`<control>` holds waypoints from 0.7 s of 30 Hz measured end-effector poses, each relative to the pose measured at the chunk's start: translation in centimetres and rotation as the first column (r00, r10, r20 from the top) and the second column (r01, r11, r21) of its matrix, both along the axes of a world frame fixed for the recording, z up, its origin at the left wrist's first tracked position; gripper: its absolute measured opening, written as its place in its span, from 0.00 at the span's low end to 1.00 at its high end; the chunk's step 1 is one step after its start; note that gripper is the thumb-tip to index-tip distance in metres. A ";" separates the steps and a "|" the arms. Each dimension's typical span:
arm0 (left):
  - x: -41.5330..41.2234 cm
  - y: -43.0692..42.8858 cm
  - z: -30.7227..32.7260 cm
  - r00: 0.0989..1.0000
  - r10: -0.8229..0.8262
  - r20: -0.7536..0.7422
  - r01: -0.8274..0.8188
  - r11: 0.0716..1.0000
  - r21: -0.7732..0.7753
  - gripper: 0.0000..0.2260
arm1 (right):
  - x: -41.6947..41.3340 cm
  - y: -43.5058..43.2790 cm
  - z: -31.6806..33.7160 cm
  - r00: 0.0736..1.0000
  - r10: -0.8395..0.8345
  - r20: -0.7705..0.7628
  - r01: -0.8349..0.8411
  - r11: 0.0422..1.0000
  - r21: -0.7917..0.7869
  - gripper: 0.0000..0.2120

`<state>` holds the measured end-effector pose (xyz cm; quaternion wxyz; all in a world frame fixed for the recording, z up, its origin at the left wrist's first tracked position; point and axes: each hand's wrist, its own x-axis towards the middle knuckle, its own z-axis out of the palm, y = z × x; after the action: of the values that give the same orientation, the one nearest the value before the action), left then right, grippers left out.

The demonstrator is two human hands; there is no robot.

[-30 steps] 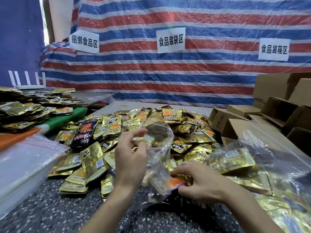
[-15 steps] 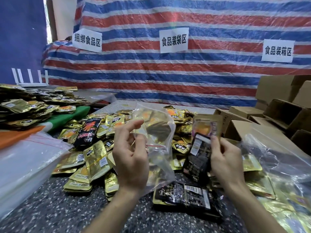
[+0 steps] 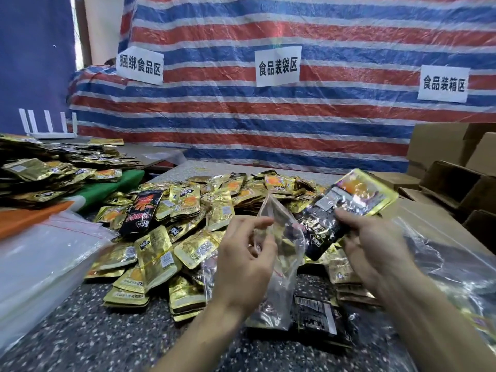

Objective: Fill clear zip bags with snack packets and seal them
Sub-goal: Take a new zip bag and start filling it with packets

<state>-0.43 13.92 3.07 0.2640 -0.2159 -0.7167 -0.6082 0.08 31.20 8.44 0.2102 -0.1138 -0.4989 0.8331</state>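
left hand (image 3: 245,261): fingers curled, pinches bag (image 3: 285,237) by its rim, upright over table (image 3: 80,345), before pile (image 3: 188,224). right hand (image 3: 375,248): grips black and gold packets (image 3: 357,200), just right of bag's mouth.

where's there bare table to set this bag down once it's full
Bare speckled tabletop lies near left, bordered by the stack of clear bags and the snack packet pile. A thin bare strip runs between the pile and the striped tarp. Centre and right are crowded with packets and a large plastic bag.
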 end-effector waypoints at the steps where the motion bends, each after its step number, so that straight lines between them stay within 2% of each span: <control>1: -0.1 -0.1 -0.1 1.000 -0.007 0.029 0.007 1.000 -0.010 0.08 | -0.1 -0.1 0.2 0.997 -0.058 -0.041 0.059 0.998 0.021 0.07; 4: -0.6 -0.1 -0.4 0.994 -0.027 0.103 0.031 0.999 -0.037 0.06 | -0.2 -0.4 1.0 0.976 -0.180 -0.126 0.195 0.972 0.127 0.02; 6: -0.6 0.0 -0.4 0.989 -0.047 0.138 0.053 0.998 -0.045 0.05 | -0.6 -0.7 1.3 0.959 -0.226 -0.172 0.261 0.942 0.213 0.05; 8: -0.3 0.1 -0.3 0.984 -0.088 0.157 0.096 0.994 -0.043 0.09 | -0.8 -1.6 1.4 0.950 -0.242 -0.196 0.293 0.910 0.294 0.08; 12: -0.1 -0.1 -0.1 0.981 -0.140 0.133 0.145 0.989 -0.030 0.19 | -0.8 -2.9 1.2 0.968 -0.170 -0.182 0.224 0.915 0.336 0.08; 15: -0.4 -0.2 -0.2 0.985 -0.139 0.101 0.142 0.990 -0.025 0.12 | -0.5 -3.1 1.1 0.985 -0.030 -0.170 0.083 0.945 0.315 0.05; 17: -0.6 -0.2 -0.3 0.991 -0.117 0.062 0.118 0.993 -0.024 0.10 | -0.3 -3.5 1.3 0.986 0.061 -0.156 -0.009 0.949 0.316 0.07; 21: -0.5 -0.3 -0.3 0.989 -0.140 0.053 0.140 0.990 -0.005 0.11 | -0.3 -4.1 1.2 0.988 0.059 -0.139 -0.007 0.937 0.350 0.07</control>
<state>-0.96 13.63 2.74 0.2008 -0.2508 -0.7093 -0.6275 -0.18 27.13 9.65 0.2492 -0.0044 -0.6236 0.7410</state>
